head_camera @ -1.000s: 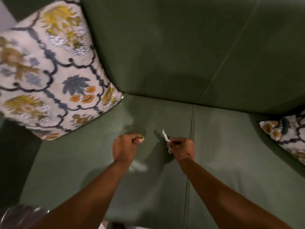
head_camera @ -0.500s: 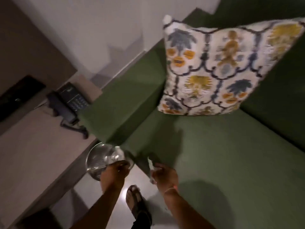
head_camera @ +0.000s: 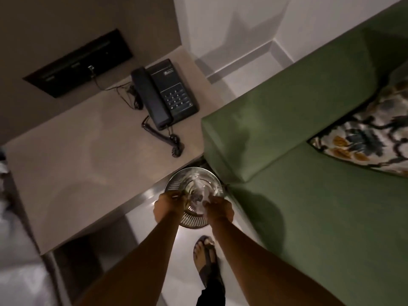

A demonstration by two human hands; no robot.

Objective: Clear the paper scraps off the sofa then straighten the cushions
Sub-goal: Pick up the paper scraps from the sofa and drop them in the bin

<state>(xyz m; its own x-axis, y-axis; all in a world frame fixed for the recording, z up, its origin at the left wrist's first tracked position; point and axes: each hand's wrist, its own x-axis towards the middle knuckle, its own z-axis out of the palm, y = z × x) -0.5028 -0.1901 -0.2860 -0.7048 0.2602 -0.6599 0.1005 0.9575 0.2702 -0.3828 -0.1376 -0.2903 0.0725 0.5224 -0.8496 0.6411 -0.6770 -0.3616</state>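
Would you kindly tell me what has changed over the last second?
Both hands left the sofa seat and now sit over the metal bin. The right hand carried its paper scrap there; whether the grip has released is unclear. The left hand stays curled. The cushion stays propped on the sofa.

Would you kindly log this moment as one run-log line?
phase: discarding scraps | left hand: over metal bin | right hand: over bin, grip unclear | cushion: on sofa

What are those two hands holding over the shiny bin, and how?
Both the left hand and right hand are curled over the metal bin. Whitish paper shows near the right fingers, but blur hides whether either hand is gripping anything.
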